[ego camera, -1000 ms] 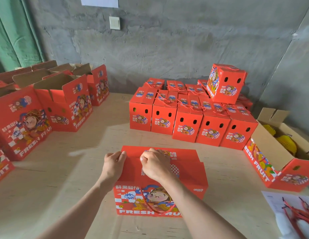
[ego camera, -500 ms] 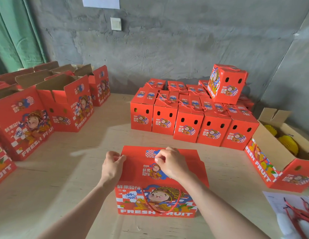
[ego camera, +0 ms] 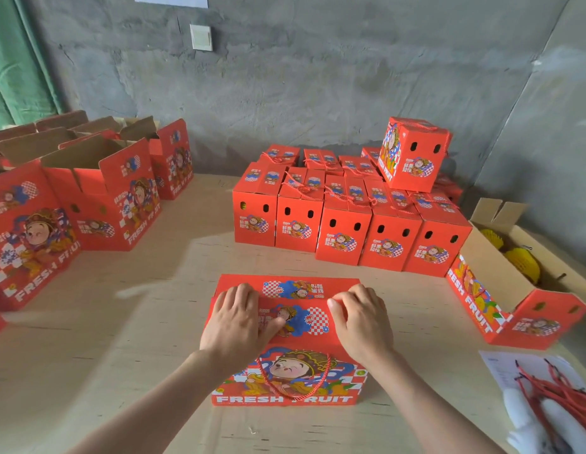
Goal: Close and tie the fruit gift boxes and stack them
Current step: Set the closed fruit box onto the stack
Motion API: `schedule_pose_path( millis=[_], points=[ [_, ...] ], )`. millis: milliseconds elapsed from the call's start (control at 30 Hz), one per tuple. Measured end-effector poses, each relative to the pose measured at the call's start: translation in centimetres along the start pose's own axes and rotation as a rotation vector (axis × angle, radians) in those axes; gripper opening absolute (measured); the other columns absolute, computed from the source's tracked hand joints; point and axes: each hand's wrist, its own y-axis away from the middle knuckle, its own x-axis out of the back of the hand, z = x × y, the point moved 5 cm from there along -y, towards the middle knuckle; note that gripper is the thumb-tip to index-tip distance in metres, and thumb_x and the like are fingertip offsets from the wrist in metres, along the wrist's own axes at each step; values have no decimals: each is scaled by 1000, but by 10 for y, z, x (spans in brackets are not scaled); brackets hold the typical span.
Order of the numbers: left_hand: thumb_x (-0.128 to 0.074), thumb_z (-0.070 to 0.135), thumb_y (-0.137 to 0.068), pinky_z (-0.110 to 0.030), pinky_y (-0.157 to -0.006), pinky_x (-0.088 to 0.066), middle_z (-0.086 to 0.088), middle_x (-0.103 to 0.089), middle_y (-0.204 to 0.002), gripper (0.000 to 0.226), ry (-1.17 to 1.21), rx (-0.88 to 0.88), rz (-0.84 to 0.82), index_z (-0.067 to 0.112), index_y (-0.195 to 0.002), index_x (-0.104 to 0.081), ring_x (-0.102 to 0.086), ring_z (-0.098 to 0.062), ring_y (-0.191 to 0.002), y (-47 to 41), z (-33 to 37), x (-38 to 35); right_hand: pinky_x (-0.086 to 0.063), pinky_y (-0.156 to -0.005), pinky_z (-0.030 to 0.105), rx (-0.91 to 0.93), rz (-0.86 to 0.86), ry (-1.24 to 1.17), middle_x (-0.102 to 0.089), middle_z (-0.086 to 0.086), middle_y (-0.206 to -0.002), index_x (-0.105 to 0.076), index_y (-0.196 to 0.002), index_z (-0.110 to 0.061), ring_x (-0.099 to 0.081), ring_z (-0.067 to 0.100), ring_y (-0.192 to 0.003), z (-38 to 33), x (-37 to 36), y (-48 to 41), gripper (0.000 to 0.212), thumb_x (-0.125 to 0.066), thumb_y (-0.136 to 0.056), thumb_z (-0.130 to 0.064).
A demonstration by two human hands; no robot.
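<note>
- Far to the left of the fingers, along the table [ego camera: 128, 322] edge: open gift boxes [ego camera: 105, 204], red, flaps up, brown insides showing. Green curtain [ego camera: 16, 60] behind them.
- Directly under the fingers, centre, close to the near edge: gift box [ego camera: 295, 326], red, upright, "FRESH FRUIT" on the near face, both top flaps folded down. Red cord handle [ego camera: 291, 386] hanging loose down that face.
- On the near flap, left half: left hand [ego camera: 236, 326], flat, fingers straight and spread, tips at the seam between the flaps, thumb pressed on the printed figure. Nothing gripped.
- On the right half of the same lid: right hand [ego camera: 360, 319], knuckles raised, fingers bent with tips hidden at the seam, thumb pointing left along the flap edge. Cannot tell whether pinching the edge or only pressing.
- Beyond the fingertips, well apart: closed boxes [ego camera: 344, 237], packed side to side in rows, cords lying on the lids. Top box [ego camera: 412, 155] set on the right rear of the block.
- Higher up, on the grey wall: switch plate [ego camera: 201, 37].
- Right of the right fingers, apart: fruit box [ego camera: 481, 299], open, yellow netted fruit [ego camera: 520, 267] inside.
- Nearer than the right wrist, far right: bundle of red cords [ego camera: 553, 388] on a white sheet [ego camera: 501, 368].
</note>
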Motion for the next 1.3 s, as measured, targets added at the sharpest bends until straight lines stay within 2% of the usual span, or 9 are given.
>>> schedule_pose_path(
  millis=[100, 233, 500, 600, 733, 833, 1033, 1167, 1300],
  points=[
    [-28, 65, -89, -39, -71, -50, -5, -54, -81, 64, -27, -1, 56, 10, -86, -62, -54, -27, -73, -1, 0, 2, -43, -80, 34, 17, -3, -20, -58, -1, -90, -64, -92, -14, -51, 18, -85, -2, -1, -2, 25, -47, -98, -31],
    [-31, 62, -90, -39, -69, -51, -4, -54, -80, 60, -35, -64, 112, 14, -100, -66, -52, -25, -71, 0, 2, 2, -43, -75, 33, 37, 19, -37, -58, -1, -83, -59, -89, -15, -50, 17, -79, -4, 2, -1, 19, -49, -97, -29],
    [-34, 61, -89, -38, -66, -50, -4, -52, -77, 61, 8, -35, 83, 13, -99, -69, -53, -26, -69, -2, 1, 1, -47, -66, 36, -6, 101, -34, -58, 3, -77, -68, -82, -11, -55, 22, -72, -7, 7, 4, 15, -62, -90, -23],
    [-33, 60, -89, -37, -67, -51, -4, -53, -77, 61, -13, -41, 77, 12, -101, -69, -53, -26, -69, -2, 2, 1, -47, -68, 35, -7, 89, -45, -57, 4, -79, -70, -87, -11, -53, 22, -75, -5, 6, 5, 17, -60, -92, -24],
    [-33, 57, -90, -39, -68, -52, -6, -55, -81, 62, -50, -38, 75, 8, -105, -68, -53, -27, -70, 0, 4, -1, -40, -78, 29, -13, 1, -4, -54, 2, -92, -66, -99, -15, -46, 19, -86, -2, 0, 4, 26, -44, -99, -30],
    [-30, 56, -91, -40, -69, -52, -7, -57, -83, 64, -79, -37, 44, 6, -106, -67, -55, -29, -72, 2, 5, -1, -35, -82, 26, -27, -42, -46, -46, -3, -93, -63, -103, -15, -39, 15, -89, 3, -3, 1, 29, -38, -101, -28],
    [-16, 72, -88, -42, -72, -52, -6, -58, -88, 84, -66, -50, -56, 9, -114, -65, -55, -27, -77, 0, 4, 1, -41, -80, 34, -45, 61, -67, -55, 3, -87, -72, -90, -8, -48, 22, -87, 1, 2, 0, 22, -53, -96, -17],
    [-8, 94, -63, -42, -97, -40, -5, -51, -115, 120, -175, -100, -243, 11, -144, -37, -50, -26, -104, -3, -3, -7, -36, -80, 30, -29, 0, -60, -59, 1, -90, -70, -91, -10, -52, 21, -88, 1, 2, -4, 23, -51, -97, -21],
    [-12, 87, -73, -37, -70, -55, -2, -61, -87, 108, -230, -143, -171, 6, -120, -64, -60, -21, -74, -1, 3, -4, -34, -76, 29, -18, -63, -137, -60, -1, -90, -61, -90, -12, -52, 20, -89, 5, 3, -12, 14, -51, -96, -20]
  ],
)
